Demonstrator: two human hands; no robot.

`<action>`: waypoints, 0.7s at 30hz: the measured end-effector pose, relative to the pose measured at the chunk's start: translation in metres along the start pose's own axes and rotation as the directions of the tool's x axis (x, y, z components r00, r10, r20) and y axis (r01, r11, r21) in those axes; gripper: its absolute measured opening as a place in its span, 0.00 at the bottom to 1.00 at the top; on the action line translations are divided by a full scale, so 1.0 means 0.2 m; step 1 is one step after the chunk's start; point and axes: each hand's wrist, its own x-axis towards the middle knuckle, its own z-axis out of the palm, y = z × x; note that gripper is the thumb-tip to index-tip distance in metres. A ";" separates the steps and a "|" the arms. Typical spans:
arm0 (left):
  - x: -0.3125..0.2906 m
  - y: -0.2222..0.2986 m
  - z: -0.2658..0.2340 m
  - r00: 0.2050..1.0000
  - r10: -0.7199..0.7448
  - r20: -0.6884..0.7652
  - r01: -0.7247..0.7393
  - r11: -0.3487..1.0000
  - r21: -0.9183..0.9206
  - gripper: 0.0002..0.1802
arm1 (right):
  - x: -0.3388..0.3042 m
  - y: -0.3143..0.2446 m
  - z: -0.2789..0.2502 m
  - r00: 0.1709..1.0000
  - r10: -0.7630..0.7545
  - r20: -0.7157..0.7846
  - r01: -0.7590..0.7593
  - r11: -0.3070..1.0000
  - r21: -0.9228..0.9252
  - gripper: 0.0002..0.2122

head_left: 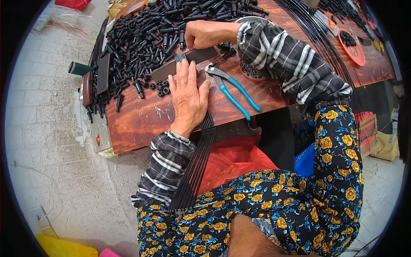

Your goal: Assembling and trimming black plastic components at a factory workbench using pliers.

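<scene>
Head view shows the left hand [188, 103] open, flat over black rods [192, 167] stretching from lap [278, 188] to table [128, 128], likely to hold them side by side. The right hand [207, 34] curls closed near their tips [180, 56], any grip hidden; pliers [221, 76] lie handy.

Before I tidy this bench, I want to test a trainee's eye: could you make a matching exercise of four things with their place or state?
Column one
1. Metal pliers with teal handles
2. Bundle of thin black rods
3. Left hand
4. Shallow orange-red dish

Column two
A. Back facing up, fingers extended
B. At the right of the table, holding small black parts
C. On the red-brown tabletop, handles spread
D. Running from under a hand toward the lap

Right pairs: 1-C, 2-D, 3-A, 4-B
</scene>
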 end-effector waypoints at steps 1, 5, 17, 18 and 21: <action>0.00 0.00 0.00 1.000 0.000 -0.003 0.000 1.000 -0.004 0.32 | 0.00 0.01 0.01 1.000 0.017 0.001 -0.017 1.000 0.000 0.12; 0.00 -0.01 0.01 1.000 0.000 -0.016 0.000 1.000 -0.020 0.32 | -0.01 -0.03 0.00 1.000 -0.009 -0.011 0.008 0.995 -0.104 0.11; 0.01 -0.01 0.03 0.999 -0.023 -0.041 0.021 0.998 -0.051 0.32 | 0.00 -0.04 0.02 1.000 -0.011 -0.016 0.009 0.990 -0.142 0.12; 0.01 -0.02 0.03 0.999 -0.018 -0.047 0.015 0.999 -0.048 0.32 | 0.01 -0.04 0.02 0.999 -0.027 -0.018 0.024 0.989 -0.143 0.12; 0.01 -0.03 0.03 0.999 -0.022 -0.049 0.020 0.999 -0.034 0.31 | 0.02 -0.03 0.03 0.999 -0.042 -0.018 0.039 0.990 -0.137 0.12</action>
